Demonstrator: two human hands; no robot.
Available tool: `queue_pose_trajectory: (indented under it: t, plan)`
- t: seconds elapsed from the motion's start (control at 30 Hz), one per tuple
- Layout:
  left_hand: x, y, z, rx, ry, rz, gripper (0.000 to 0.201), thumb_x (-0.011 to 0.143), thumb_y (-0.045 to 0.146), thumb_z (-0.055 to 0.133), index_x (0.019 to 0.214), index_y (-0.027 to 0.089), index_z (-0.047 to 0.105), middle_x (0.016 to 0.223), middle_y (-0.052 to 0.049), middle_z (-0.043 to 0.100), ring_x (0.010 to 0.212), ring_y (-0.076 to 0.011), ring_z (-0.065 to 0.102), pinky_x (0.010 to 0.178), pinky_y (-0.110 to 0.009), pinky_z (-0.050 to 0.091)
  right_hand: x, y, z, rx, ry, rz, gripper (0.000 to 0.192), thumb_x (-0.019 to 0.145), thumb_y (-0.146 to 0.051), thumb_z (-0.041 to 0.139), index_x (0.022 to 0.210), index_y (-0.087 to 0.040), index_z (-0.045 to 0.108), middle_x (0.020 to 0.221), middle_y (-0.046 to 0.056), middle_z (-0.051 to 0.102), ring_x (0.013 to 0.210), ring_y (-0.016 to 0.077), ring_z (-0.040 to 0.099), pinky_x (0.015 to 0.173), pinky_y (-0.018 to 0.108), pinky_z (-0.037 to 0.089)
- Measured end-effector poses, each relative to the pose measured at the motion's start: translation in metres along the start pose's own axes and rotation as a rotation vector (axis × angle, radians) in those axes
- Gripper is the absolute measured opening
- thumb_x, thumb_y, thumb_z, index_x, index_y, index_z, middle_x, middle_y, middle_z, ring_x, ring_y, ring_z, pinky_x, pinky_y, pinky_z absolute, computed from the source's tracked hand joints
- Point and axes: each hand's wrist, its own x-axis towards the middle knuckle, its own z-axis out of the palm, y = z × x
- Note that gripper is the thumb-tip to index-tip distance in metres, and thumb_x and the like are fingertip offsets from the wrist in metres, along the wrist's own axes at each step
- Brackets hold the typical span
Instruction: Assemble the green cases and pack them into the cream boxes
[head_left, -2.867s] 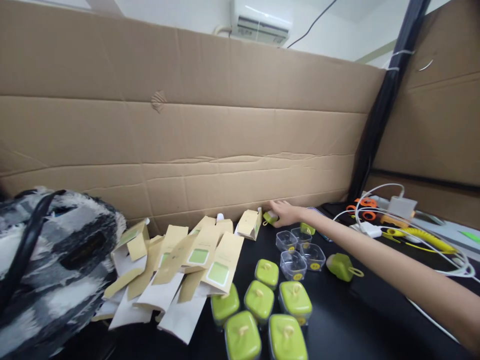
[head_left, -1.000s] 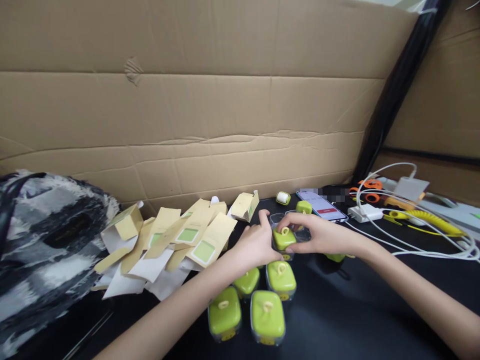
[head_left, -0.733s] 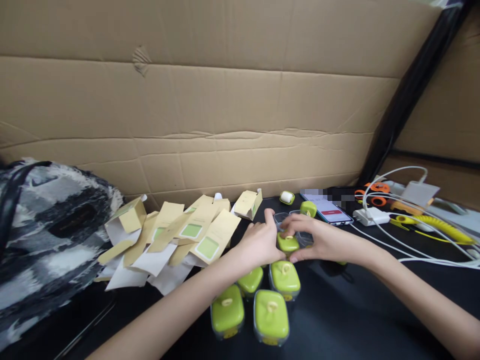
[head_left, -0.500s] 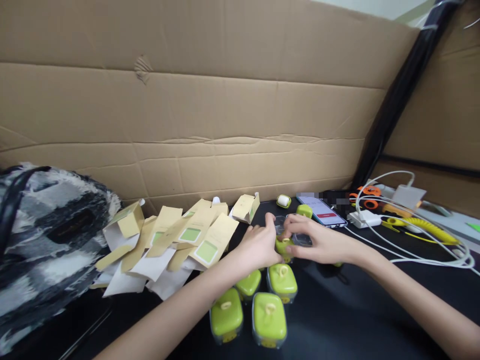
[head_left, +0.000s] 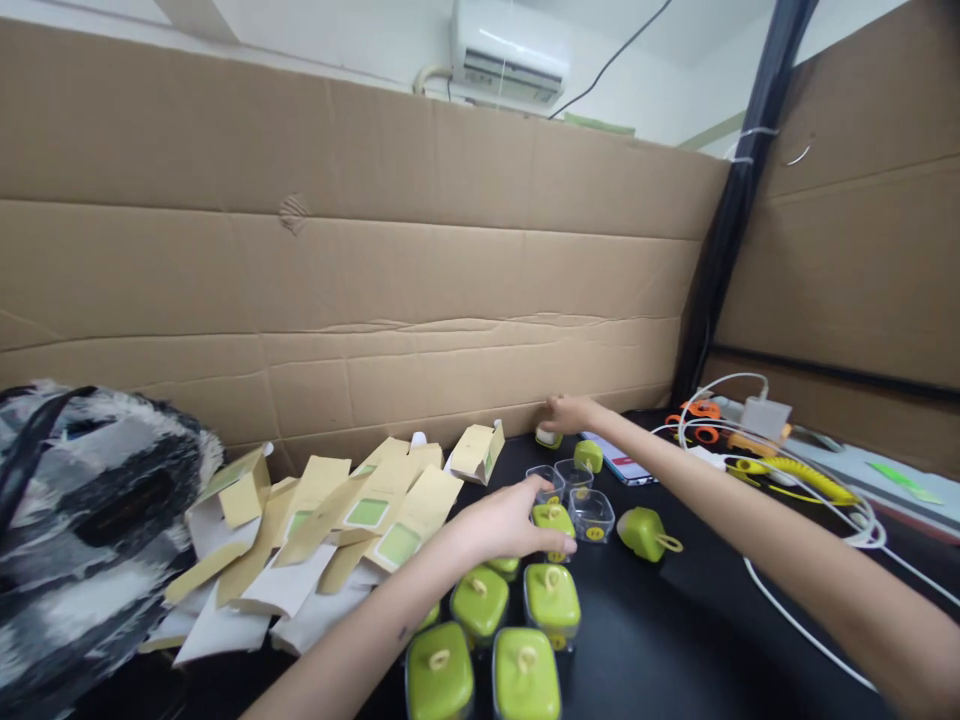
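My left hand has its thumb and fingers around a small clear box with a green lid, which stands on the black table. Farther back, my right hand reaches across with fingers closed at a green lid with a white inside; the fingertips are partly hidden. Three lidless clear boxes stand just beyond my left hand. A loose green lid lies behind them, and another green lid with a loop rests on its side to the right. Several green-lidded boxes are grouped nearer me.
Opened cardboard packets are heaped on the left beside a fuzzy grey-black bag. A phone, white cables, a yellow coiled cord and orange-handled scissors lie to the right. A cardboard wall stands behind.
My right hand has left the green-lidded box and moved back to the lid with the white inside. My left hand stays at the box. The camera view has tilted up and turned right.
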Motion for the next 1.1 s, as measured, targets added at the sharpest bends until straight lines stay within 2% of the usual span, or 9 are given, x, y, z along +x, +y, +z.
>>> queue_pose_trajectory:
  t: [0.17, 0.27, 0.33, 0.43, 0.57, 0.67, 0.83, 0.97, 1.1]
  plan:
    - [-0.005, 0.009, -0.008, 0.02, 0.154, -0.013, 0.048, 0.093, 0.044, 0.057, 0.131, 0.016, 0.05, 0.122, -0.012, 0.064, 0.113, -0.0271, 0.062, 0.097, -0.05, 0.049, 0.013, -0.01, 0.016, 0.047, -0.135, -0.011, 0.029, 0.094, -0.032, 0.06, 0.12, -0.019, 0.06, 0.122, 0.007, 0.063, 0.1, 0.0221, 0.065, 0.083, 0.042, 0.055]
    - [-0.003, 0.02, -0.014, 0.076, 0.222, -0.062, 0.039, 0.095, 0.036, 0.057, 0.129, 0.018, 0.053, 0.127, -0.011, 0.061, 0.113, -0.0271, 0.061, 0.096, -0.051, 0.049, 0.015, -0.009, 0.021, 0.13, -0.157, -0.018, 0.028, 0.094, -0.031, 0.06, 0.119, -0.018, 0.06, 0.121, 0.007, 0.063, 0.099, 0.022, 0.065, 0.082, 0.042, 0.056]
    - [0.004, 0.025, -0.018, 0.12, 0.239, -0.104, 0.036, 0.094, 0.031, 0.06, 0.126, 0.018, 0.055, 0.129, -0.01, 0.059, 0.113, -0.0274, 0.06, 0.095, -0.051, 0.049, 0.013, -0.006, 0.023, 0.209, -0.123, -0.013, 0.027, 0.094, -0.032, 0.06, 0.118, -0.019, 0.061, 0.122, 0.007, 0.063, 0.1, 0.0223, 0.065, 0.083, 0.042, 0.055]
    - [0.021, 0.026, -0.025, 0.158, 0.222, -0.13, 0.033, 0.093, 0.03, 0.061, 0.123, 0.018, 0.057, 0.128, -0.009, 0.059, 0.111, -0.0263, 0.061, 0.092, -0.048, 0.052, 0.002, 0.0, 0.021, 0.374, -0.004, 0.008, 0.027, 0.094, -0.032, 0.06, 0.118, -0.019, 0.061, 0.123, 0.006, 0.062, 0.102, 0.0236, 0.064, 0.084, 0.042, 0.055]
    - [0.042, 0.023, -0.033, 0.155, 0.176, -0.081, 0.028, 0.094, 0.03, 0.059, 0.12, 0.019, 0.059, 0.125, -0.009, 0.061, 0.106, -0.024, 0.063, 0.089, -0.045, 0.054, -0.02, 0.003, 0.012, 0.677, 0.17, 0.001, 0.032, 0.094, -0.033, 0.06, 0.123, -0.018, 0.057, 0.121, 0.008, 0.063, 0.098, 0.0222, 0.066, 0.081, 0.043, 0.056]
    - [0.046, 0.023, -0.035, 0.161, 0.128, -0.073, 0.029, 0.093, 0.03, 0.06, 0.12, 0.018, 0.058, 0.124, -0.009, 0.061, 0.105, -0.0241, 0.063, 0.088, -0.045, 0.055, -0.035, 0.002, 0.003, 0.893, 0.266, -0.052, 0.033, 0.095, -0.034, 0.06, 0.123, -0.018, 0.057, 0.119, 0.008, 0.063, 0.096, 0.0211, 0.066, 0.08, 0.042, 0.056]
    - [0.041, 0.021, -0.027, 0.19, 0.099, -0.164, 0.031, 0.093, 0.033, 0.061, 0.12, 0.018, 0.058, 0.123, -0.009, 0.061, 0.105, -0.0248, 0.063, 0.088, -0.045, 0.054, -0.046, 0.002, -0.007, 1.137, 0.423, -0.164, 0.03, 0.095, -0.034, 0.058, 0.121, -0.02, 0.059, 0.123, 0.008, 0.062, 0.101, 0.0221, 0.065, 0.084, 0.043, 0.055]
    - [0.041, 0.018, -0.019, 0.213, 0.115, -0.197, 0.033, 0.093, 0.032, 0.061, 0.122, 0.018, 0.057, 0.125, -0.009, 0.06, 0.108, -0.0255, 0.062, 0.089, -0.047, 0.053, -0.056, 0.0, -0.002, 1.242, 0.472, -0.215, 0.033, 0.095, -0.034, 0.059, 0.124, -0.019, 0.057, 0.123, 0.008, 0.061, 0.1, 0.0223, 0.065, 0.083, 0.043, 0.055]
    - [0.041, 0.017, -0.013, 0.224, 0.092, -0.191, 0.031, 0.093, 0.031, 0.061, 0.121, 0.018, 0.058, 0.125, -0.009, 0.061, 0.107, -0.0251, 0.063, 0.089, -0.046, 0.054, -0.068, -0.006, 0.008, 1.254, 0.36, -0.259, 0.032, 0.095, -0.035, 0.058, 0.122, -0.018, 0.057, 0.117, 0.007, 0.063, 0.093, 0.0199, 0.066, 0.077, 0.04, 0.057]
